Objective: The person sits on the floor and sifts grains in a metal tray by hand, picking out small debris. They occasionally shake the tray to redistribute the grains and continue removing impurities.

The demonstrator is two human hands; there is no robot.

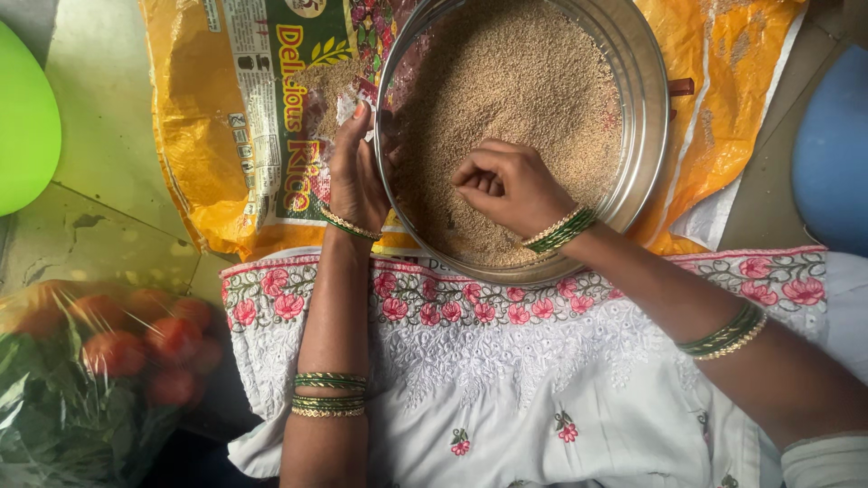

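A round steel pan [653,99] full of small tan grains [524,81] rests on a yellow plastic sack [226,126] spread on the floor. My left hand [355,172] grips the pan's left rim, fingers curled over the edge. My right hand [508,185] lies inside the pan on the grains near the front, its fingers curled inward as if pinching grains; what they hold is hidden. Green and gold bangles ring both wrists and forearms.
A clear bag of red tomatoes and green leaves [108,361] lies at the lower left. A green round object [25,117] sits at the left edge, a blue one [832,154] at the right. White embroidered cloth with pink flowers [506,361] covers my lap.
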